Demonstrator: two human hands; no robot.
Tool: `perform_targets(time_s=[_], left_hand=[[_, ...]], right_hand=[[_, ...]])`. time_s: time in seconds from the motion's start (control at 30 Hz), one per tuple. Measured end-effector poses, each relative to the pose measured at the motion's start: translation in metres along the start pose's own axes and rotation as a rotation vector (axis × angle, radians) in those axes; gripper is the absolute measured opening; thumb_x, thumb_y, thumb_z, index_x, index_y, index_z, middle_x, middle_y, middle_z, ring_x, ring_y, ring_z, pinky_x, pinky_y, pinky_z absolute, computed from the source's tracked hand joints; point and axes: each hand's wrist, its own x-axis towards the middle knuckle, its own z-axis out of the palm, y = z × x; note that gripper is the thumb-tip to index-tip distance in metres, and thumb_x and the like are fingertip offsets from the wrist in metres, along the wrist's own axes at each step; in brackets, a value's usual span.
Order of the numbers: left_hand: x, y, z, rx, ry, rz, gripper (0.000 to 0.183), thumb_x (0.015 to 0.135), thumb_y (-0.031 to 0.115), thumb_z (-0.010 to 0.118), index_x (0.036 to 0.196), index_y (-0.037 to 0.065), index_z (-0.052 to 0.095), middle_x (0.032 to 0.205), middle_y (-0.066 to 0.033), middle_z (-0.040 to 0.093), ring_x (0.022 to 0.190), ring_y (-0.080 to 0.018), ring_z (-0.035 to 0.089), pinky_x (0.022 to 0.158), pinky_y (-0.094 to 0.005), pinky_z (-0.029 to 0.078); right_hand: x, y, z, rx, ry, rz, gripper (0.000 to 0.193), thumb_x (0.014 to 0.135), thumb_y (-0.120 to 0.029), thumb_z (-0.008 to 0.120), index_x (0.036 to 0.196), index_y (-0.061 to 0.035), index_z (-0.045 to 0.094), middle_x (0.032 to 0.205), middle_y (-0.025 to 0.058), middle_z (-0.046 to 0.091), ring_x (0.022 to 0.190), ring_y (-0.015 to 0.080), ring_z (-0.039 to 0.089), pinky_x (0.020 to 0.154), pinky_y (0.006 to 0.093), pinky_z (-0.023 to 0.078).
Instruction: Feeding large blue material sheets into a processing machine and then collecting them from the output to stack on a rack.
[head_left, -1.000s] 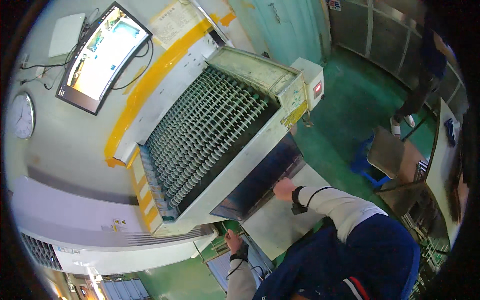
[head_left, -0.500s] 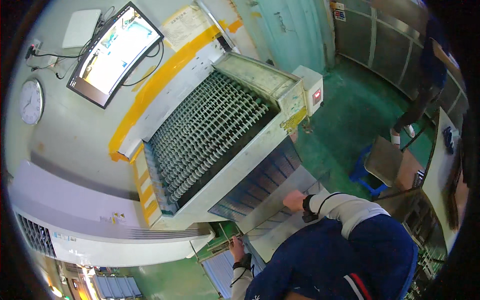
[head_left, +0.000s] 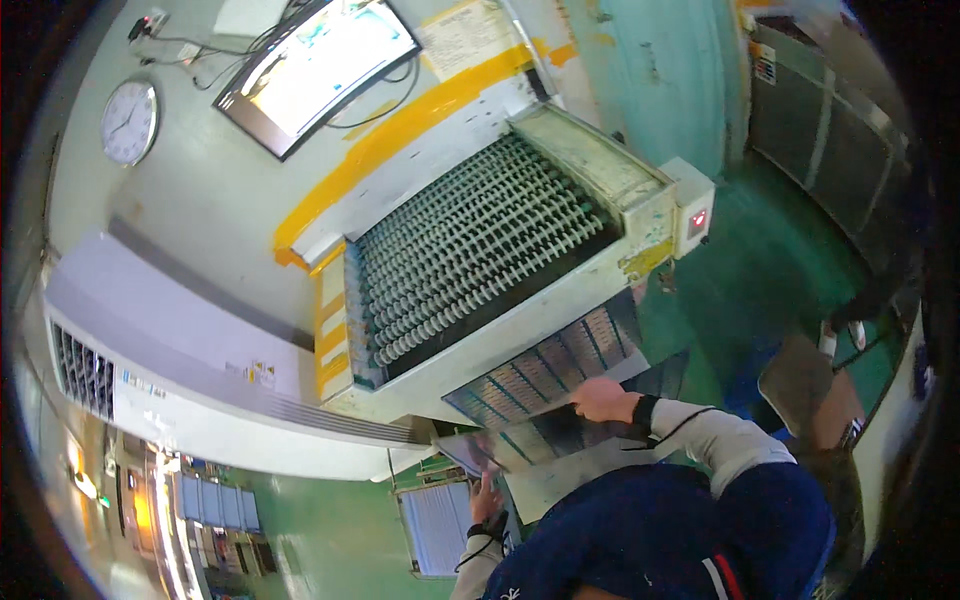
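My right hand (head_left: 603, 400) is closed on the upper edge of a thin panel (head_left: 535, 441) with dark stripes and a shiny surface. My left hand (head_left: 486, 499) is at the panel's lower left corner, fingers pinched up against its edge. Just beyond, a second flat panel (head_left: 550, 368) with rows of copper-coloured patches and dark bars leans below the front of the roller conveyor (head_left: 480, 250). A pale flat surface (head_left: 560, 478) shows under the held panel, partly hidden by my body.
A control box (head_left: 692, 215) with a red-lit switch sits at the conveyor's right end. The white air conditioner (head_left: 220, 375) juts out at left. A blue ribbed rack (head_left: 440, 525) stands on the green floor. At right are a stool (head_left: 795, 385) and another person's legs (head_left: 850, 318).
The striped panel has been lifted and tilted up, away from the pale surface, with both hands at its edges. My view has turned, so the conveyor appears further right.
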Motion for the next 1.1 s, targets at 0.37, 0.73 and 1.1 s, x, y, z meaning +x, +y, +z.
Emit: perform_targets(time_s=[0.37,0.73,1.1], left_hand=[[-0.008,0.033,0.065,-0.248,-0.595,0.154,0.058,0.094,0.046,0.045,0.134,0.006,0.035,0.134,-0.0112,0.042,0.126,-0.0278,0.037,0.105,-0.0455,0.029],[-0.043,0.089,0.095,-0.711,-0.575,0.213,0.035,0.094,0.037,0.048,0.118,0.011,0.047,0.121,-0.0063,0.053,0.111,-0.0241,0.05,0.091,-0.0444,0.04],[-0.046,0.103,0.053,-0.782,-0.337,0.301,0.05,0.089,0.048,0.054,0.123,0.011,0.051,0.116,-0.0112,0.059,0.107,-0.0309,0.054,0.086,-0.0473,0.045]], right_hand=[[0.009,-0.02,-0.07,0.765,0.382,0.115,0.026,0.069,-0.023,0.078,0.068,-0.0017,0.063,0.063,0.0083,0.063,0.057,0.0156,0.056,0.054,0.033,0.041],[0.027,-0.014,-0.075,0.894,0.429,0.116,0.032,0.08,-0.028,0.071,0.066,-0.001,0.061,0.058,-0.0059,0.044,0.056,0.0049,0.037,0.048,0.0289,0.029],[0.049,-0.008,-0.12,1.295,0.387,0.151,0.033,0.09,-0.028,0.061,0.098,0.0036,0.066,0.091,-0.0013,0.061,0.079,0.0091,0.053,0.071,0.0264,0.043]])
